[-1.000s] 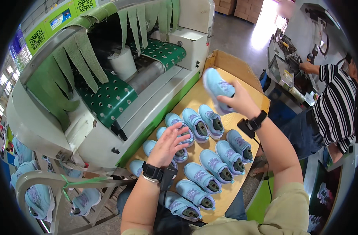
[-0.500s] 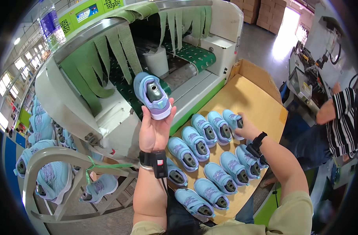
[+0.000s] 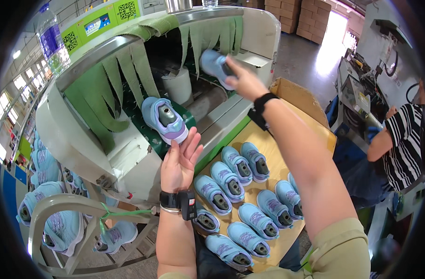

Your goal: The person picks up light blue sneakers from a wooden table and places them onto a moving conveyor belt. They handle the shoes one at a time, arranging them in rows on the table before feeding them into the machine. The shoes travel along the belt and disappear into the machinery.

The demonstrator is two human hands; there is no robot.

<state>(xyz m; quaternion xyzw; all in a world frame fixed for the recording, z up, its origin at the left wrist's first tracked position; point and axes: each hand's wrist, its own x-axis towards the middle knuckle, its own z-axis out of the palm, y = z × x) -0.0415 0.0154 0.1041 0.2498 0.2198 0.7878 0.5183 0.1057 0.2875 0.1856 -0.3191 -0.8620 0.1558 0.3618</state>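
A light blue sneaker with lilac trim [image 3: 152, 111], a grey last inside it, sits toe-forward at the left green belt of the machine. Just behind its heel is my left hand [image 3: 180, 160], palm up with fingers stretched out, at most touching it. My right hand [image 3: 246, 83], blurred by motion, grips a second light blue sneaker [image 3: 213, 65] by its heel end. That one is held over the right-hand belt, in front of the green strip curtain [image 3: 207, 37]. Several more lasted sneakers [image 3: 254, 221] stand in rows on the tan board [image 3: 280, 135] below my arms.
The white machine [image 3: 77, 135] has a pale cylinder [image 3: 177, 87] between its belts. At left, a curved metal rail [image 3: 49, 204] stands before racked sneakers [image 3: 63, 230]. A water bottle [image 3: 52, 42] stands on top. To the right, a person in a striped shirt [image 3: 405, 139] works at another machine.
My right hand has taken the far-right sneaker off the board and carried it up and left to the machine. The left sneaker has moved slightly down-left, and my left hand has opened behind it.
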